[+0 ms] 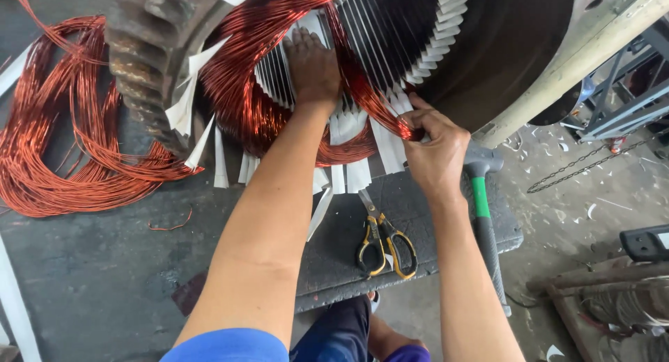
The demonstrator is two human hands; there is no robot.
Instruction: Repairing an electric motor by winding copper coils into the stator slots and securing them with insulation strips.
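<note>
A large motor stator (pixel 481 48) lies on its side, its slots lined with white insulating paper strips (pixel 355 174). Bundles of copper winding wire (pixel 240 90) loop out of its bore. My left hand (pixel 311 68) reaches into the bore and presses flat on the paper-lined slots beside a copper bundle. At the lower rim of the bore, my right hand (pixel 435 149) pinches the copper wire bundle (pixel 380 108) where it leaves a slot. Below my hands lie yellow-and-black scissors (pixel 385 245) on a dark mat (pixel 348 264).
A loose coil of copper wire (pixel 63 160) lies on the floor at left. A hammer with a green-and-black handle (pixel 484 216) rests at the mat's right edge. A chain (pixel 578 168), paper scraps and metal frames are at right. My legs (pixel 348 334) are below.
</note>
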